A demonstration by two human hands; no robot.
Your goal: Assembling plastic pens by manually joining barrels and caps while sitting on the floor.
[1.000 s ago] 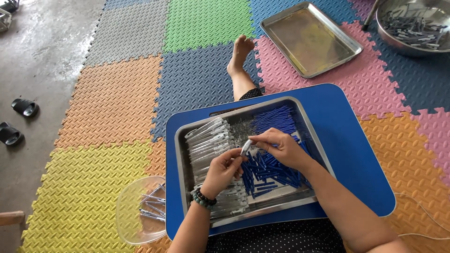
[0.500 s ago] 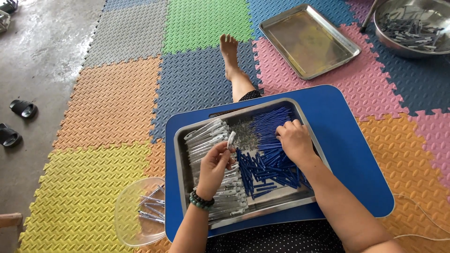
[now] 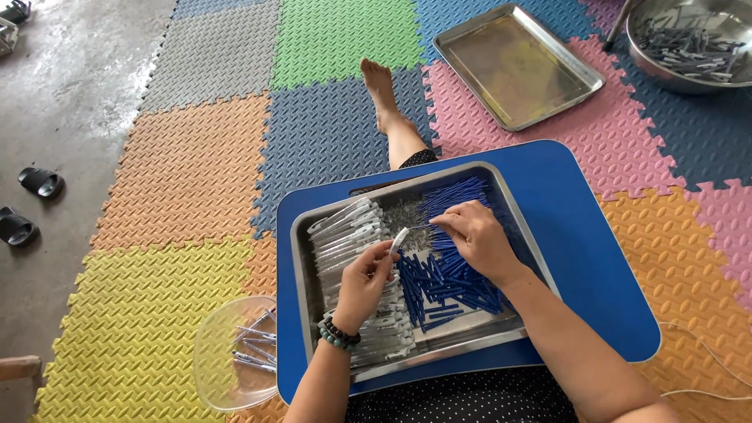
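— Many foam floor tiles (image 3: 196, 164) underneath, yellow, orange, green, grey, blue and pink, locked together like a puzzle. Grey concrete floor (image 3: 70, 94) off to the left edge, with two black sandals (image 3: 27, 205) on it.

— And on the mat?

— Up at the far right, a round metal bowl (image 3: 689, 43) full of grey pen parts. Just beside it, a flat metal tray (image 3: 517, 63), lying on the pink tiles.

— Nearer in?

— Blue lap table (image 3: 595, 258) across the legs, one bare foot (image 3: 382, 92) stretched past its far edge. On the table, a second steel tray (image 3: 301, 258): clear pen barrels (image 3: 345, 235) stacked down its left half, blue refills (image 3: 446, 278) heaped on its right half.

— Left of the table?

— Clear plastic bowl (image 3: 227, 364) on the yellow tile, touching the table's edge, holding a few finished pens.

— Hands?

— Left hand (image 3: 364, 282), beaded bracelet (image 3: 338, 334) at the wrist, grip closed around one clear barrel (image 3: 398, 238), tilted up over the middle of the tray. Right hand (image 3: 474, 239) above the blue heap, fingertips pinched on a thin refill (image 3: 419, 228), its end pointing at the barrel's open tip. Touching or just short of it: cannot tell.
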